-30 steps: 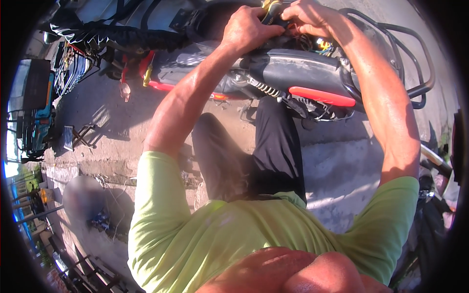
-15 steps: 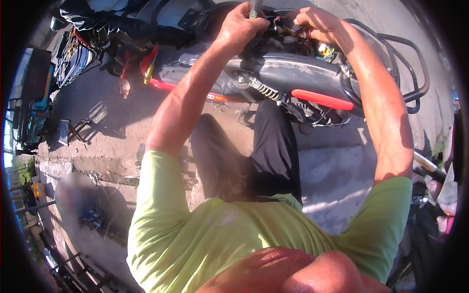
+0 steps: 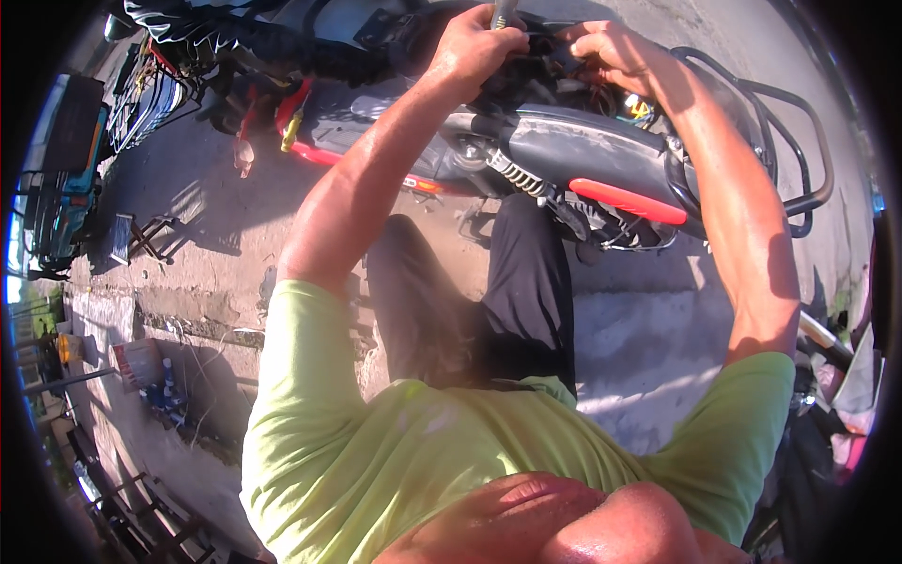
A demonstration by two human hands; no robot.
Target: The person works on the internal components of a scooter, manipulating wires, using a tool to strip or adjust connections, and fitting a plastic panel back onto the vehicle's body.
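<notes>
A motorcycle with its seat area uncovered lies across the far side in front of me. My left hand is closed around the dark handle of a tool, its working end hidden. My right hand is over the uncovered area, with fingers bent inward and their tips close together; whatever is between them is too dark to make out. Beside that hand, a bundle of wires with a yellow and white connector shows among the dark parts.
A black tubular rack curves around the motorcycle's right end. A rear shock spring and red side trim face me. A small folding stool stands on the ground at left, below a teal vehicle. A container lies lower left.
My right hand's fingertips have shifted slightly within the uncovered area. My left hand keeps the tool's handle, with a small move to the right. The view has shifted a little.
</notes>
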